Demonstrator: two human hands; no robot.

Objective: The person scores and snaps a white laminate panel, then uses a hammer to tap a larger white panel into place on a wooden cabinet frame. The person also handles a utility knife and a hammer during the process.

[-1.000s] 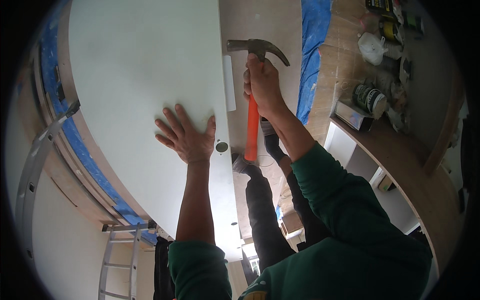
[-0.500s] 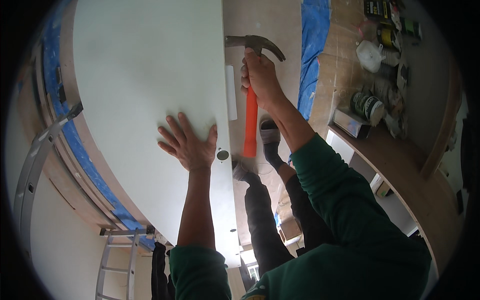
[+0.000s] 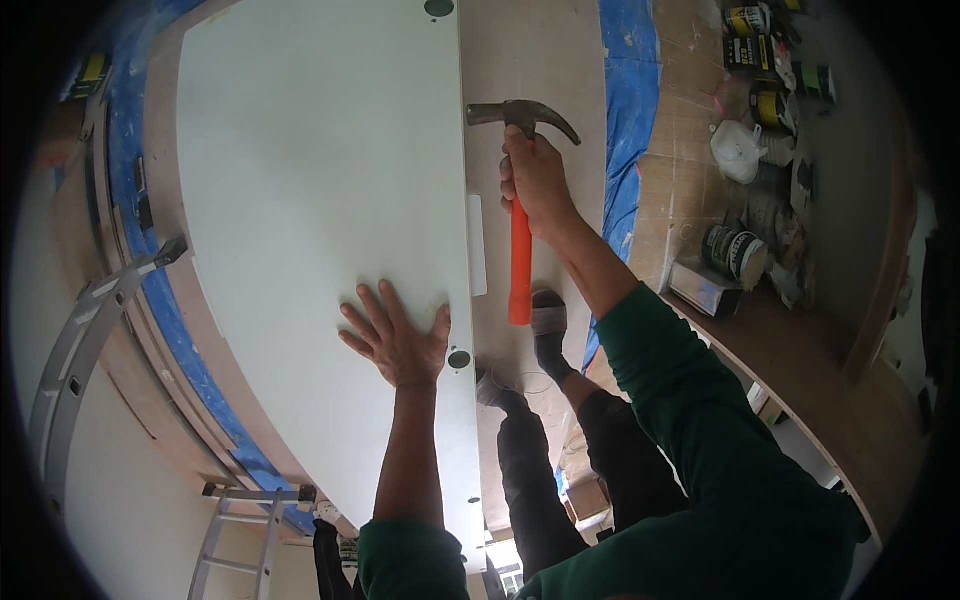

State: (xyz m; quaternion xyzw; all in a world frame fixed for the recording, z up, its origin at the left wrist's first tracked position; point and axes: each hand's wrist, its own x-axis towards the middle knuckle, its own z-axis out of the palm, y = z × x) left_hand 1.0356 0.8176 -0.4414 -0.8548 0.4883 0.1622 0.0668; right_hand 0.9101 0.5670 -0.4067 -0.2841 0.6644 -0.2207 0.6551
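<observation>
A long white panel (image 3: 310,160) lies before me, with round holes along its right edge. Flat on its surface rests my left hand (image 3: 405,345), fingers spread, beside a round hinge hole (image 3: 459,358). A claw hammer (image 3: 521,250) with an orange handle and dark metal head is in my right hand (image 3: 538,180). My fingers wrap the handle just below the head, and the handle's end points back toward me. The hammer is just off the panel's right edge, its striking face turned toward that edge. A narrow white strip (image 3: 478,245) shows against the panel's right side.
Blue sheeting (image 3: 628,150) runs along both sides. A metal ladder (image 3: 85,340) stands at left; another ladder (image 3: 240,540) is at lower left. Tubs, including a white-lidded one (image 3: 738,255), and bags crowd the right. My feet, one in a slipper (image 3: 548,312), stand right of the panel.
The view has shifted, bringing another hole at the panel's far end into sight. My left hand keeps its place by the hinge hole; the hammer stays gripped, slightly farther along the panel's edge.
</observation>
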